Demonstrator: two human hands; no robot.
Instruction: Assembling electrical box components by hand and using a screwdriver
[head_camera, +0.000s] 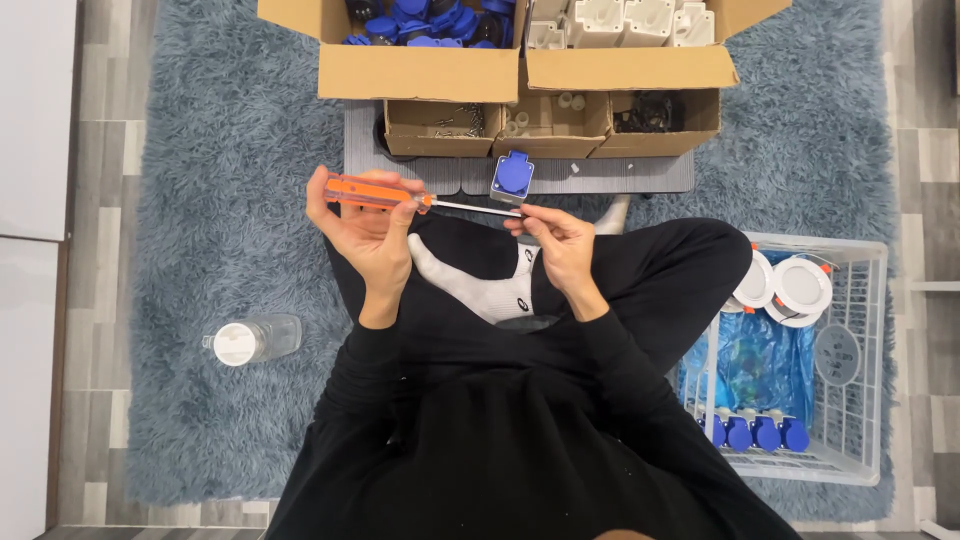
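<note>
My left hand grips the orange handle of a screwdriver, held level with its metal shaft pointing right. My right hand pinches the shaft's tip with its fingers. Just beyond the tip a grey socket box with a blue round cover stands on a grey mat. Both hands hover above my crossed legs in black trousers and white socks.
Two open cardboard boxes hold blue parts and white housings; three small boxes sit in front. A white wire basket at right holds round white lamps, blue plastic and blue sockets. A clear bottle lies on the shaggy rug.
</note>
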